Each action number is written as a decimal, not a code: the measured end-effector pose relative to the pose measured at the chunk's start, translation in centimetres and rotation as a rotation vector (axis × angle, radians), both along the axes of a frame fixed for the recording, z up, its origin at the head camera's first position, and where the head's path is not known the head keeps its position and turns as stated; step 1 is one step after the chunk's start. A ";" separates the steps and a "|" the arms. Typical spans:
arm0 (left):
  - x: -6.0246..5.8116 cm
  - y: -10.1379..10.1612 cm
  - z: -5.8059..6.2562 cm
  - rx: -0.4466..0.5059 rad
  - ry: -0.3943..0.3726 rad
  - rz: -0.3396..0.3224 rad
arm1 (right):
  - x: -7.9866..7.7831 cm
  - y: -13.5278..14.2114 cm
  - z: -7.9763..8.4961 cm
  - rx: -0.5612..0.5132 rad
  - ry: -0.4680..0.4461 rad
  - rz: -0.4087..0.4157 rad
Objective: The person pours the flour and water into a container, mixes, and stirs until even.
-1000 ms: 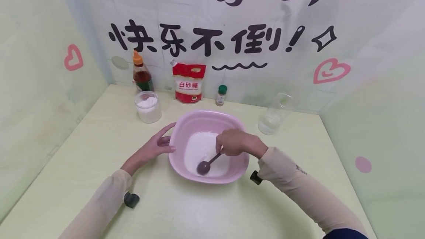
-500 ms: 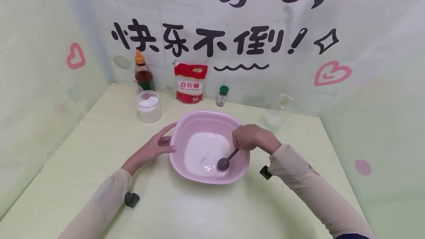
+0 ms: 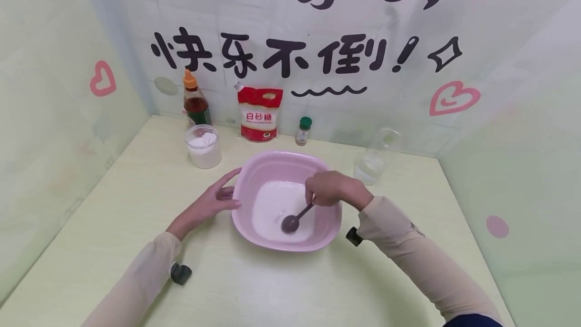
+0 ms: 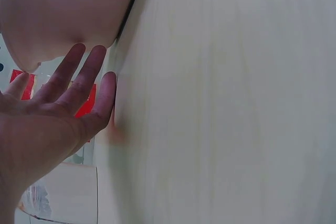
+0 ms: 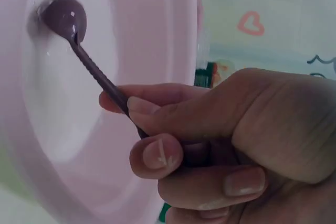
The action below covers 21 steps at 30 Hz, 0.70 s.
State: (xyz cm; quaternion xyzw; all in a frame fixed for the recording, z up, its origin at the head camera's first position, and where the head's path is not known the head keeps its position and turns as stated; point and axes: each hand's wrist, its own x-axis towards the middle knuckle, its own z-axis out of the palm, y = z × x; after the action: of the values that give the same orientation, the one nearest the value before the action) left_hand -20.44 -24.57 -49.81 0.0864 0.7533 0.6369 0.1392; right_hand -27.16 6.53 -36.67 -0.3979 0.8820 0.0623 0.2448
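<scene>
A pink plastic basin [image 3: 245, 231] holding white, milky liquid [image 3: 268, 211] stands mid-table in the head view. My right hand [image 3: 329, 188] pinches the thin handle of a brown measuring spoon [image 3: 290, 224], whose round bowl dips at the liquid. In the right wrist view, the thumb and fingers of that hand [image 5: 210, 135] close round the handle. On the basin's left side rests my left hand [image 3: 213, 201], thumb and fingers spread along its outer wall. Seen from the left wrist, its fingers [image 4: 86, 82] are nearly straight, with tips at the basin's underside.
Behind the basin stand a clear jar of white powder [image 3: 204, 153], an orange-capped sauce bottle [image 3: 196, 102], a red-and-white sugar bag [image 3: 259, 115] and a small green-capped jar [image 3: 303, 131]. A clear cup of water [image 3: 369, 168] is at back right. Printed cloth walls enclose the table.
The spoon and my right hand swept right across the basin, then came partway back left. My left hand and the basin stay in place.
</scene>
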 end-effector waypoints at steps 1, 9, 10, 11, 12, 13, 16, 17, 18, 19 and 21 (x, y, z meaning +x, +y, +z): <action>0.0 0.0 0.0 -0.002 0.001 0.000 | 0.2 -0.1 -0.2 0.000 -0.010 0.013; -0.1 -0.1 -0.1 -0.002 0.000 -0.002 | 0.4 0.7 -0.2 0.028 -0.042 -0.039; 0.0 -0.1 0.0 -0.003 -0.001 -0.003 | 0.2 1.0 -0.1 0.040 -0.039 -0.056; 0.0 -0.1 0.0 -0.004 -0.002 -0.002 | 0.0 1.2 0.1 0.051 -0.034 -0.074; 0.0 0.0 0.1 -0.004 -0.003 -0.002 | -0.3 1.5 0.2 0.063 -0.025 -0.090; 0.0 0.0 0.1 -0.004 -0.005 -0.001 | -0.6 1.7 0.3 0.069 -0.013 -0.109; 0.1 0.0 0.2 -0.005 -0.006 0.001 | -1.6 2.1 0.7 0.069 0.041 -0.157; 0.1 0.1 0.2 -0.005 -0.007 0.001 | -1.8 2.2 0.8 0.062 0.059 -0.168; 0.1 0.1 0.3 -0.005 -0.007 0.001 | -2.1 2.2 0.9 0.055 0.077 -0.176; 0.1 0.1 0.3 -0.007 -0.007 0.001 | -2.3 2.1 0.9 0.048 0.092 -0.178; 0.1 0.1 0.3 -0.008 -0.006 0.001 | -2.6 1.7 0.9 0.029 0.113 -0.163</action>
State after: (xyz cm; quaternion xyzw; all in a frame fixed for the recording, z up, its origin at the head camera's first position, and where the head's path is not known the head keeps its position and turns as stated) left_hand -20.35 -24.46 -49.55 0.0834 0.7555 0.6342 0.1416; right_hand -29.79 8.23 -35.75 -0.3171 0.9228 0.0775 0.2047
